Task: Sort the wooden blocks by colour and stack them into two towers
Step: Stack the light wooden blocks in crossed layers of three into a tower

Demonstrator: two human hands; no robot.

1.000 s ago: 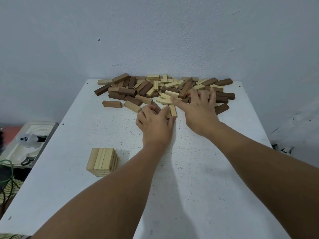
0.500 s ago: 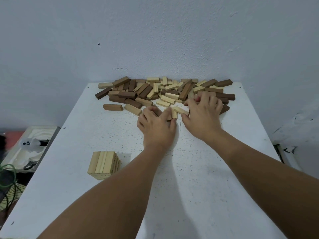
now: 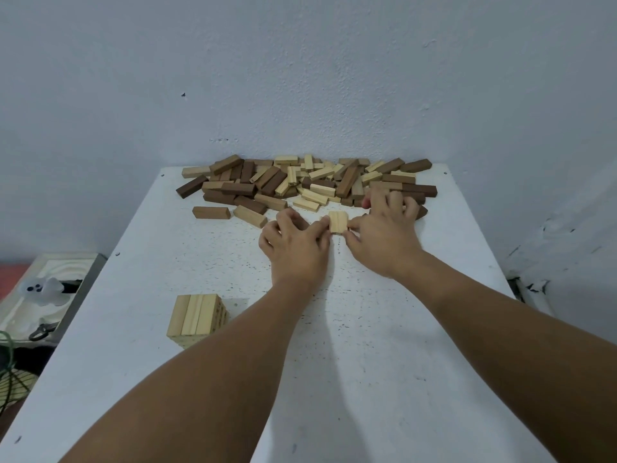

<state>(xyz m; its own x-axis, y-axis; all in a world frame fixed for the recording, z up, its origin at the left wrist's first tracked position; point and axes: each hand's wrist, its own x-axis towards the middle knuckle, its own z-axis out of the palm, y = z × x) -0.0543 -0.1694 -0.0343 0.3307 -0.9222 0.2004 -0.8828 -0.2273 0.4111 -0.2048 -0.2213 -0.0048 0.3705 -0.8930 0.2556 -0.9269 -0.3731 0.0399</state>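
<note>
From my remote station I see a white table (image 3: 384, 362) set against a pale wall (image 3: 300, 68). Along its far edge lies the mixed pile of dark and light wooden blocks (image 3: 300, 185). Near the left front stands a low light-block tower (image 3: 197, 319). My left hand (image 3: 297, 252) and right hand (image 3: 384, 242) meet just before the pile, thumbs and forefingers pinching between them a small bundle of light blocks (image 3: 338, 222), held side by side. How many blocks the bundle contains I cannot tell. One dark block (image 3: 211, 212) lies apart, left of the hands.
</note>
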